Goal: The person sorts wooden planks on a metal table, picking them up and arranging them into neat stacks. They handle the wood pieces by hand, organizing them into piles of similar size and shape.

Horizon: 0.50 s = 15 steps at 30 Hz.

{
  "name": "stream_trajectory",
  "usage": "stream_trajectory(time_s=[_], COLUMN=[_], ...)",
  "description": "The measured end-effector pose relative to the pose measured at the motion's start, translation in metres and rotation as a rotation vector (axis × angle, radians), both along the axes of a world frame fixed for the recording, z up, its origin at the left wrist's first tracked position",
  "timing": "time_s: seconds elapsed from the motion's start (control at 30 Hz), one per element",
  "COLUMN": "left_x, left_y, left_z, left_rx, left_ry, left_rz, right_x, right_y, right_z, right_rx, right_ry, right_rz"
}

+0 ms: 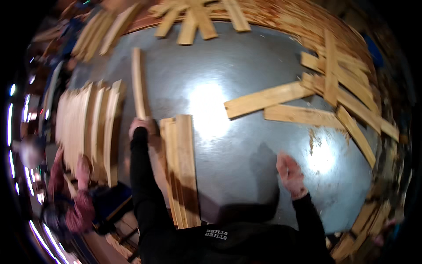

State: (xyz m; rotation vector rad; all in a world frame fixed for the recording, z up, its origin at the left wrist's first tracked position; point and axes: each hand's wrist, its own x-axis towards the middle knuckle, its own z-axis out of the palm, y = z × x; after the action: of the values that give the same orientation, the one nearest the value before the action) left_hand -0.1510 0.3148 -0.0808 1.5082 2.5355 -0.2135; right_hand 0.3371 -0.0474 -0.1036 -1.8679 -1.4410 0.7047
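My left hand (pixel 139 126) is closed around the near end of a long, narrow wooden board (pixel 139 83), which points away from me over the grey tabletop (pixel 220 171). Just right of that forearm, several boards (pixel 184 163) lie side by side in a stack, lengthwise to me. On the right, my right hand (pixel 291 174) hovers over the tabletop with its fingers loosely apart and nothing in them. Beyond it, a loose board (pixel 268 99) and another board (pixel 303 116) lie at an angle, ends toward the middle.
Crossed boards (pixel 351 83) pile up at the far right. More boards (pixel 198 22) lie at the far edge by a rough wood-chip panel (pixel 281 15). At left, a co-worker's hand (pixel 82 169) touches a row of upright-edged boards (pixel 88 127). Wood debris (pixel 314 141) dots the table.
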Motion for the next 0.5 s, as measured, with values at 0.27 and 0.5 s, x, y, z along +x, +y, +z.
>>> stream_trajectory(time_s=[0.27,0.5], left_x=[0.269,0.352], left_y=[-0.027,-0.104], left_z=[-0.005,0.008], left_rx=[0.550,-0.175], left_ry=[-0.093,-0.138], left_rz=[-1.148,-1.158], right_x=[0.162,0.123], right_y=[0.115,0.060], right_z=[-0.004,0.010], right_rx=[0.019,-0.211], right_ry=[-0.925,-0.743], right_rz=[0.065,0.559])
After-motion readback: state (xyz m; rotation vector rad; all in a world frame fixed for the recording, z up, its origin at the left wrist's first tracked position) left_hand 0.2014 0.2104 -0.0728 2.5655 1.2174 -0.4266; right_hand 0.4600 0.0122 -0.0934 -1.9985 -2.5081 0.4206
